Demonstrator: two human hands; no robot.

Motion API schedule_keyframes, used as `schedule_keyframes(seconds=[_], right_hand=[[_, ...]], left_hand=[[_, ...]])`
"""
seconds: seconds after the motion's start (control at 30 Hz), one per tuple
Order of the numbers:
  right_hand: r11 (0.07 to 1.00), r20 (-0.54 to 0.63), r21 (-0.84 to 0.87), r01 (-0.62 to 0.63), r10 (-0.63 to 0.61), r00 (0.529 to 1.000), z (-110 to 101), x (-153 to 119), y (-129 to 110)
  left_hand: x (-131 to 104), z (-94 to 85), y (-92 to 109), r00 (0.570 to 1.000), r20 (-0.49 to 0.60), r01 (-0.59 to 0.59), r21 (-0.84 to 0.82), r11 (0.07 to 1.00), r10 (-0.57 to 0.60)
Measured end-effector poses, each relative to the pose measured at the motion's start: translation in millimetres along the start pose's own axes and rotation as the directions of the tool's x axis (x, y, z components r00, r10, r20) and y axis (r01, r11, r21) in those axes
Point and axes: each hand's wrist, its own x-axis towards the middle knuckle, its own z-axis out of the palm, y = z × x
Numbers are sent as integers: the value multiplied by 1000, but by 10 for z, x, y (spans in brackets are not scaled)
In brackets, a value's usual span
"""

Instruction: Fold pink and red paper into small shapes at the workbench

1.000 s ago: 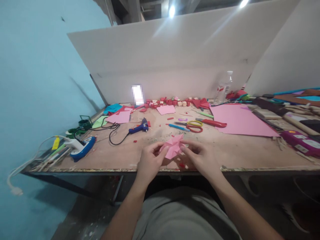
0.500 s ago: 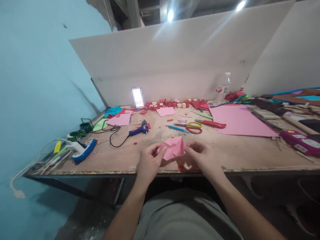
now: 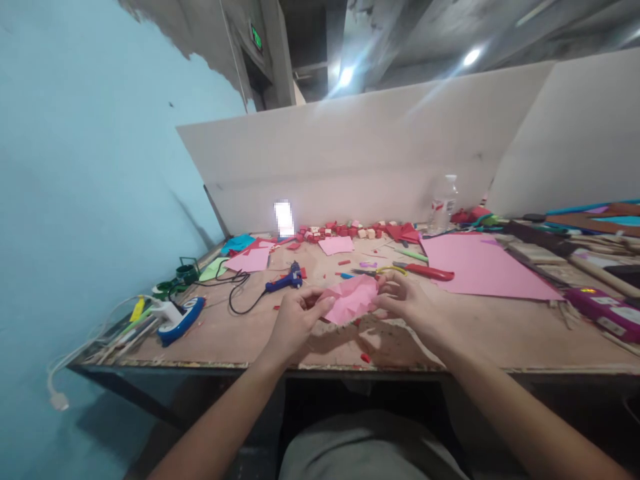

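Note:
A creased sheet of pink paper (image 3: 350,300) is held up between my two hands, a little above the table's front part. My left hand (image 3: 303,313) pinches its left edge between thumb and fingers. At the right edge, my right hand (image 3: 400,297) grips the paper with thumb and fingertips. Fold lines cross the sheet, and it looks more spread out than folded. Behind it, partly covered, lie scissors with a yellow handle (image 3: 393,270) and a blue pen (image 3: 346,275).
A blue glue gun (image 3: 285,280) with its cord lies left, near a blue-and-white power strip (image 3: 183,320). A red utility knife (image 3: 425,271) and large pink sheet (image 3: 490,267) lie right. Small red and pink cubes (image 3: 320,233), a bright phone (image 3: 285,219) and a bottle (image 3: 444,203) stand behind.
The pink paper has been opened out wider between my hands and now covers part of the scissors and pen. My view has tilted upward.

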Motion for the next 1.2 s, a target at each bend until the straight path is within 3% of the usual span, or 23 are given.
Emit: schedule_keyframes(seconds=[0.2, 0.27, 0.43, 0.73, 1.0, 1.2], right_hand=[[995, 88, -90, -48, 56, 995, -5, 444, -207], [985, 144, -145, -97, 118, 982, 8, 624, -176], [959, 146, -239, -152, 191, 971, 58, 938, -10], [973, 252, -220, -63, 119, 960, 90, 1016, 249], [981, 282, -185, -60, 112, 953, 37, 1029, 375], [981, 243, -194, 17, 32, 969, 47, 1017, 345]], left_hand=[[531, -102, -90, 981, 189, 25, 71, 997, -38], [720, -110, -187, 966, 248, 41, 121, 992, -70], [1054, -97, -398, 945, 306, 60, 186, 981, -116], [1043, -45, -745, 956, 230, 138, 188, 972, -180], [1028, -83, -663, 954, 263, 110, 147, 983, -146], [1003, -134, -644, 939, 299, 122, 168, 978, -168]])
